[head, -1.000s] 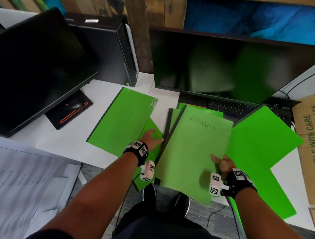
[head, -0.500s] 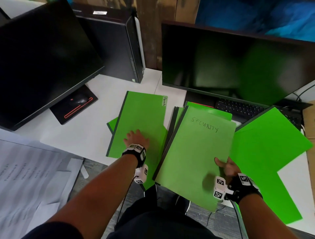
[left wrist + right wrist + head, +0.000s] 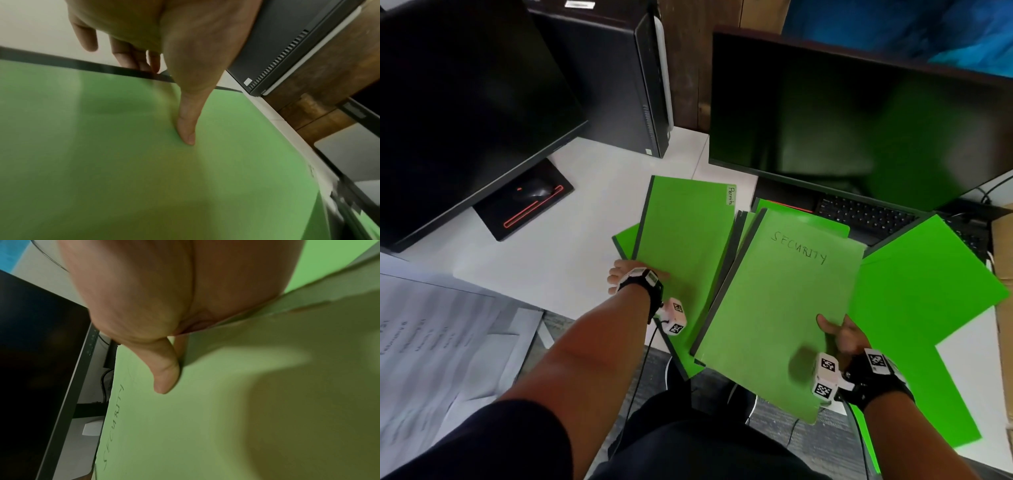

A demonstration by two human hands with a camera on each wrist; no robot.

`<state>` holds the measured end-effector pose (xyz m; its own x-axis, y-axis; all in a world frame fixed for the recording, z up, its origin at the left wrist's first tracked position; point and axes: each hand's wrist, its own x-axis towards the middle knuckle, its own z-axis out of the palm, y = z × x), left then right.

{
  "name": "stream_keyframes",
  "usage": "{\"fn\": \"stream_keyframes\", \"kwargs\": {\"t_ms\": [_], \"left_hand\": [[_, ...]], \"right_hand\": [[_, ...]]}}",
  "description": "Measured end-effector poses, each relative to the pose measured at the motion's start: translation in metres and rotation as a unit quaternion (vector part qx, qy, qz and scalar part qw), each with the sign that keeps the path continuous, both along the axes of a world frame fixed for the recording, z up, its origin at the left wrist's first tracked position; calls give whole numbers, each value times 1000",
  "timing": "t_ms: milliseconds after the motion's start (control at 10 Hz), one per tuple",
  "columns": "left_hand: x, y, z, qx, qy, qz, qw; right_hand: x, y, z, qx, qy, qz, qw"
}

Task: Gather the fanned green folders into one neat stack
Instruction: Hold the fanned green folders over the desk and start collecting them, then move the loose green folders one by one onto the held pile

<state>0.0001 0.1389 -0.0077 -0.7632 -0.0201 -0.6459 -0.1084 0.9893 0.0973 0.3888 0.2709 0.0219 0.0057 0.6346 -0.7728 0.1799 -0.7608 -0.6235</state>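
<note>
Several green folders fanned on white table [image 3: 571,260]. Left hand [image 3: 631,274] pinching edge of Permits folder [image 3: 685,240], thumb on top; right hand [image 3: 842,334] gripping raised SECURITY folder [image 3: 774,308], thumb on cover.

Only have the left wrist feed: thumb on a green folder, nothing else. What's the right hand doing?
Observer: The right hand holds the SECURITY folder at its near right edge, thumb on top.
Operator: Which folder is the left one on?
Observer: The left hand has its grip on the near left edge of the folder tabbed Permits.
Operator: Anything loose?
Observer: Yes. A bright green folder lies fanned out to the right, its far corner over the keyboard, in neither hand.
</note>
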Motion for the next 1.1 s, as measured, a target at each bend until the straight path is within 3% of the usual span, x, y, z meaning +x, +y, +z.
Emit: {"fn": "stream_keyframes", "kwargs": {"t_ms": [100,200,300,400,500,600,800,900,1100], "left_hand": [[-8,2,-19,88,-32,16,996],[-11,2,-17,100,-60,-18,993],[-6,0,-5,72,-80,-37,994],[1,6,17,155,-77,17,985],[2,7,29,144,-72,14,987],[-3,-3,34,183,-62,-4,981],[-29,-61,35,330,-46,52,941],[-37,-84,51,372,-39,51,926],[-46,-115,105,405,-42,-62,911]], "right_hand": [[1,1,-2,12,-5,9,1000],[7,2,-8,8,0,21,1000],[11,3,-14,6,14,26,1000],[11,2,-15,-2,10,9,1000],[12,3,-17,-8,7,-2,1000],[29,8,-45,13,21,-8,1000],[28,6,7,34,18,-18,999],[39,9,4,43,10,-32,999],[49,12,3,76,10,-13,997]]}}
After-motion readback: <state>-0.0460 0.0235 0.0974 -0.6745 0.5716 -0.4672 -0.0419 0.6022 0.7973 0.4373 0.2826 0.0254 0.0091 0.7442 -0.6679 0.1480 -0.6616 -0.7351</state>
